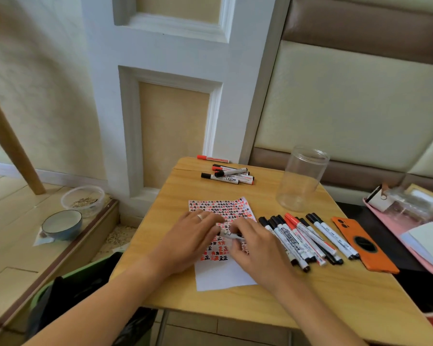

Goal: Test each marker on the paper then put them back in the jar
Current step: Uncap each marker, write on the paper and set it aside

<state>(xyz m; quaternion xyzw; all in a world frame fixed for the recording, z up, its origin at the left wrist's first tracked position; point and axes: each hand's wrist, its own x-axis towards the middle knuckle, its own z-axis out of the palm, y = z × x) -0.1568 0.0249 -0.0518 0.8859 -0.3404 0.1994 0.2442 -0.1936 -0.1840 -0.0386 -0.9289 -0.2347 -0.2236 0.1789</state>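
Head view: yellow wooden desk [248,303] by white panelled wall [105,101]; my left hand [185,240] and right hand [258,248] together grip a white black-capped marker [231,234] over scribbled white paper [223,273].

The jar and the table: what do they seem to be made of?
The jar looks like clear plastic, possibly glass: the wall and table show through it, and its rim is slightly cloudy. The table looks like wood or wood-look laminate, with a smooth, lightly glossy yellow surface and printed-looking grain.

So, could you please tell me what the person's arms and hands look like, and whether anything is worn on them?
Both forearms are bare, with no sleeves, watch or bracelet in view. The left hand wears a plain pale ring on one finger. The right hand shows no ring or glove.
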